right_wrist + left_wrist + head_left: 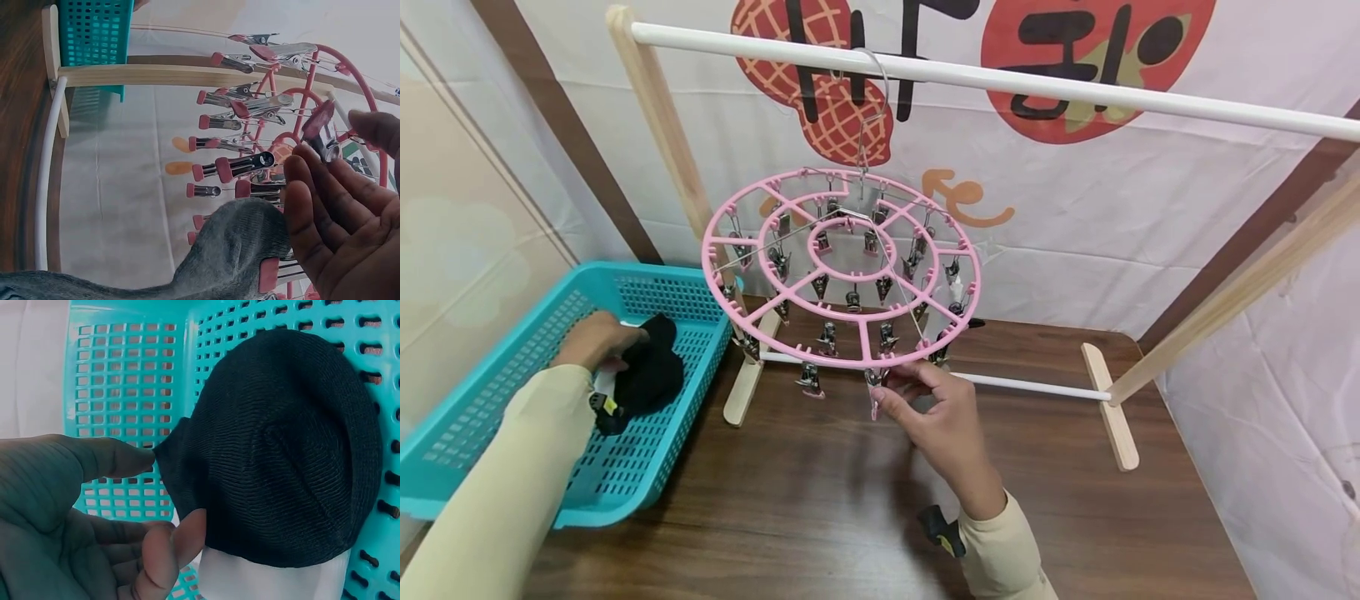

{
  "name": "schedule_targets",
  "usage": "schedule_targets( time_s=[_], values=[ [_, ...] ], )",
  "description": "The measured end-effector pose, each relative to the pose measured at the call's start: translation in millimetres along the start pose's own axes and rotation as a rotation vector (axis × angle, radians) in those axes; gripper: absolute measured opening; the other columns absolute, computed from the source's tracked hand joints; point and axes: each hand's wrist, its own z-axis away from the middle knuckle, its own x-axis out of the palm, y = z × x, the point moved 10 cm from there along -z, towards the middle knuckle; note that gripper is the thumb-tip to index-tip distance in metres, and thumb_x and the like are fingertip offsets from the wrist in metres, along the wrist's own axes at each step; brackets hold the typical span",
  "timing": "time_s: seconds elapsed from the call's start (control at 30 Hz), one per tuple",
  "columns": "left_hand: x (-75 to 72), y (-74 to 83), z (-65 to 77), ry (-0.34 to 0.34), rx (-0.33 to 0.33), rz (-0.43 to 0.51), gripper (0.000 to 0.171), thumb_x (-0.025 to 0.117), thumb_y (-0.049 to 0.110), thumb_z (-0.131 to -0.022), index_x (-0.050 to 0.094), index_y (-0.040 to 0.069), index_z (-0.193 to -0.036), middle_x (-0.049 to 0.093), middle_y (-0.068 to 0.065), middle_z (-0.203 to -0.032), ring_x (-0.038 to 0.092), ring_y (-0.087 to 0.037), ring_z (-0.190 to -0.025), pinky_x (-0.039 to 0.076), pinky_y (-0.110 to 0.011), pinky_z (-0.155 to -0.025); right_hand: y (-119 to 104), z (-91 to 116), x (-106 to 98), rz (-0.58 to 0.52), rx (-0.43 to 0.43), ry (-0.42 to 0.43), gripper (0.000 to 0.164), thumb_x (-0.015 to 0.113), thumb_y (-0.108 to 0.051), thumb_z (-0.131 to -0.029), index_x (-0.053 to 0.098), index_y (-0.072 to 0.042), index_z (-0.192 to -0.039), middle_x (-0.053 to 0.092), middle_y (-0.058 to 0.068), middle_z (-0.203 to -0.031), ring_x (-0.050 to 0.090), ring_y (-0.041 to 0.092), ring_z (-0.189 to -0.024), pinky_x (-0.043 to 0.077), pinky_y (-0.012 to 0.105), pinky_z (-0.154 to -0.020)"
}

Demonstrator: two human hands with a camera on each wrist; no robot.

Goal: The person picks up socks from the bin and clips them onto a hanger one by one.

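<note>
In the teal basket (681, 275) at the left, my left hand (597, 340) holds the edge of a bunched black ribbed-knit garment (651, 367). Close up, the thumb is at one corner of the black garment (281, 450) and a bent finger overlaps its lower edge. Something white (269, 578) lies under it. My right hand (936, 417) holds a metal clip (876, 387) at the front rim of the round pink clip hanger (865, 327). That clip (322, 134) sits between thumb and fingers, its jaws bearing pink tips. A grey sock (231, 244) hangs nearby.
The hanger's wire hook (880, 92) goes over the white rod (1000, 79) of a wooden stand, whose feet (1110, 408) rest on the brown tabletop (790, 500). Several other clips (809, 380) dangle from the pink rings. A printed cloth (1075, 200) hangs behind.
</note>
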Motion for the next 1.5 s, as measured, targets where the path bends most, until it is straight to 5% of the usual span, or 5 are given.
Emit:
schedule_targets(
  time_s=[0.73,0.9,1.07,1.23,1.5],
  values=[
    [5.0,-27.3,-16.4,-0.027,-0.216,0.375,0.035,0.055,0.024,-0.094,0.047,-0.01,-0.099,0.052,-0.005,-0.055,0.062,-0.016,-0.053,0.053,-0.032,-0.056,20.5,-0.7,0.0,0.045,-0.044,0.013,0.007,0.073,-0.012,-0.086,0.071,-0.007,-0.091,0.07,0.0,-0.084,0.064,0.013,-0.071,0.053,0.029,-0.065],
    [2.2,-28.8,-18.8,-0.034,-0.197,0.344,0.031,0.054,0.023,-0.094,0.046,0.008,-0.068,0.049,-0.002,-0.053,0.06,-0.015,-0.053,0.05,-0.032,-0.054,20.3,-0.5,-1.8,0.046,-0.042,0.027,0.007,0.075,-0.01,-0.084,0.07,-0.006,-0.088,0.069,0.0,-0.083,0.064,0.014,-0.071,0.053,0.029,-0.066],
    [2.2,-31.2,-22.3,-0.035,-0.183,0.371,0.028,0.057,0.024,-0.093,0.054,-0.003,-0.088,0.055,-0.002,-0.06,0.058,-0.015,-0.057,0.048,-0.033,-0.056,21.4,-0.1,-1.4,0.008,-0.038,0.027,0.009,0.075,-0.009,-0.084,0.069,-0.006,-0.089,0.068,0.001,-0.083,0.063,0.015,-0.072,0.052,0.029,-0.066],
    [0.5,-34.0,-25.7,0.003,-0.164,0.347,0.07,0.058,0.033,-0.094,0.033,-0.017,-0.136,0.06,-0.003,-0.071,0.057,-0.016,-0.062,0.048,-0.036,-0.058,23.5,0.1,-2.8,-0.02,-0.014,0.039,0.014,0.076,-0.009,-0.083,0.07,-0.005,-0.095,0.068,0.002,-0.083,0.062,0.017,-0.071,0.051,0.03,-0.064],
    [-5.9,-20.9,-17.0,0.09,-0.026,0.301,0.04,0.058,0.024,-0.094,0.061,-0.012,-0.11,0.064,-0.002,-0.069,0.061,-0.018,-0.063,0.048,-0.037,-0.054,26.1,1.0,-4.7,-0.002,0.017,0.036,0.021,0.079,-0.01,-0.08,0.07,-0.004,-0.098,0.065,0.002,-0.083,0.061,0.017,-0.073,0.051,0.03,-0.066]
  ],
)
